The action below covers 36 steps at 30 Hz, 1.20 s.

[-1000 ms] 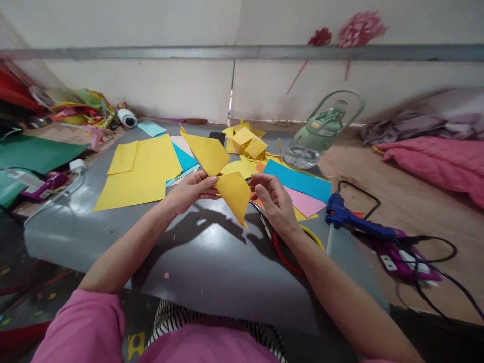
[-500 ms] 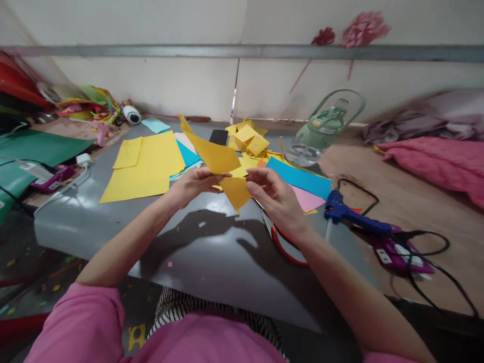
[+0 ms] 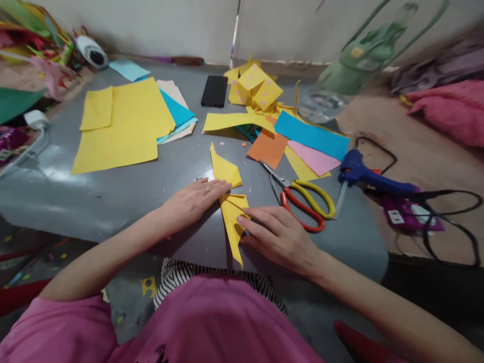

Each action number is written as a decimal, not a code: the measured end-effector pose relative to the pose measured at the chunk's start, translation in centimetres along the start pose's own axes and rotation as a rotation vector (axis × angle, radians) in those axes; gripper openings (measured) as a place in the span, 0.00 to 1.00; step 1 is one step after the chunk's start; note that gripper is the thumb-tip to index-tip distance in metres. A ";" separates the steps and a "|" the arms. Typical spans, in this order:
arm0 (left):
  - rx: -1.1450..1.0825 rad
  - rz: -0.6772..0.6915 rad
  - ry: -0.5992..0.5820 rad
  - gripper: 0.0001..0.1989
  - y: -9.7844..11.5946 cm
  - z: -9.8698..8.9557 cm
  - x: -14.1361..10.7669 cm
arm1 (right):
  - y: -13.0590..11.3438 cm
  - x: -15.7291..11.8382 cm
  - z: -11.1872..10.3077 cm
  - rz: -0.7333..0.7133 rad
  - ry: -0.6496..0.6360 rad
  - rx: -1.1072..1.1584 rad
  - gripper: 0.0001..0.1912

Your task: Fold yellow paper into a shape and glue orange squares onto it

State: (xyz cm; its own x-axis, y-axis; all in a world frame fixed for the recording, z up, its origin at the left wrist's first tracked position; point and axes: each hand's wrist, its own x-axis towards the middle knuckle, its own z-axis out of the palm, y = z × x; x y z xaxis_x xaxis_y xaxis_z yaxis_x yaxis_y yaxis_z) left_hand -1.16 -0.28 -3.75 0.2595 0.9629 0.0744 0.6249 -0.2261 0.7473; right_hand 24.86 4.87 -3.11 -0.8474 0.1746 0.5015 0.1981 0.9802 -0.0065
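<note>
A folded piece of yellow paper (image 3: 231,222) with pointed ends lies on the grey table, with narrow creases near its middle. My left hand (image 3: 194,199) rests flat on it, fingers stretched out and tips covering its centre. At its right edge, my right hand (image 3: 282,237) touches the paper with slightly bent fingers; its thumb is partly hidden. Red-and-yellow-handled scissors (image 3: 302,199) lie partly open just beyond my right hand. Behind the paper are a yellow strip (image 3: 230,121) and an orange sheet (image 3: 267,147).
Large yellow sheets (image 3: 128,126) lie at the left. Farther back are a black phone (image 3: 214,91) and dotted yellow folded shapes (image 3: 257,88). A green-topped bottle (image 3: 340,75) stands back right. A blue glue gun (image 3: 363,171) with a black cord lies at the table's right edge.
Both hands have lowered the yellow paper from mid-air onto the table. My left hand has gone from gripping it to lying flat on it. The view has tilted down, showing the scissors fully.
</note>
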 end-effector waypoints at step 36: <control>0.691 0.263 0.116 0.27 2.0 1.6 -1.7 | 1.8 2.1 0.9 0.141 -0.178 -0.038 0.23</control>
State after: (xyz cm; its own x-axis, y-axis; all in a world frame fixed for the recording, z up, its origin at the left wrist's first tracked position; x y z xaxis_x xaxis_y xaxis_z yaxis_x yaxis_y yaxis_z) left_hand 0.84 -2.60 -3.43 0.4086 0.8651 0.2907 0.8831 -0.4552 0.1134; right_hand 22.97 7.05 -2.80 -0.8828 0.3272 0.3370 0.3369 0.9410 -0.0312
